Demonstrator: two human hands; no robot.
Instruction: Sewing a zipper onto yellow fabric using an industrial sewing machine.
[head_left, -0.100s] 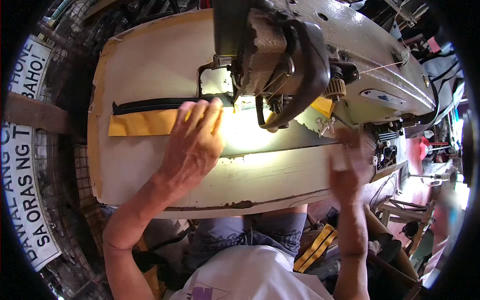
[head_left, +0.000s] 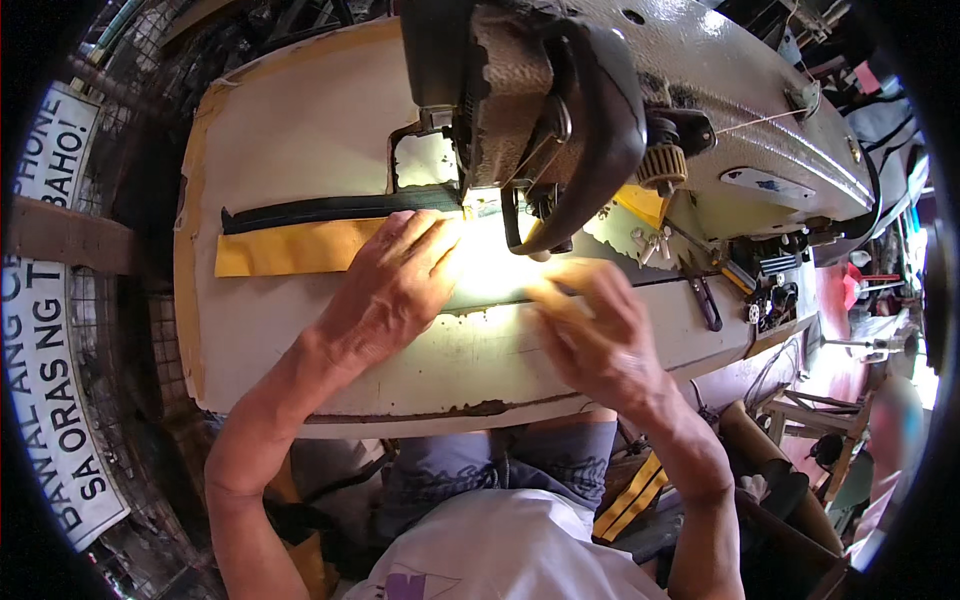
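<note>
My left hand (head_left: 390, 275) presses down with bent fingers on a yellow strip (head_left: 285, 250). A black zipper tape (head_left: 320, 208) runs along the strip's far edge and reaches under the sewing machine's head (head_left: 515, 100). The fingertips sit just left of the brightly lit needle area; my left thumb is mostly hidden. My right hand (head_left: 600, 330) hovers over the near side of the lit patch, close to the presser foot. Motion and glare smear its fingertips, so anything between them is unclear. A dark-handled tool (head_left: 706, 302) lies to the right of it.
Small pale pieces (head_left: 652, 243) and a yellow-handled tool (head_left: 738, 275) lie under the machine arm (head_left: 740, 120). The pale tabletop (head_left: 300, 370) has a worn front edge above my lap. Black-and-yellow strips (head_left: 630, 497) lie below the table at right.
My right hand has swung left from the table's right side to the lit area, uncovering the dark-handled tool. My left hand has shifted slightly right, with its fingers closer together.
</note>
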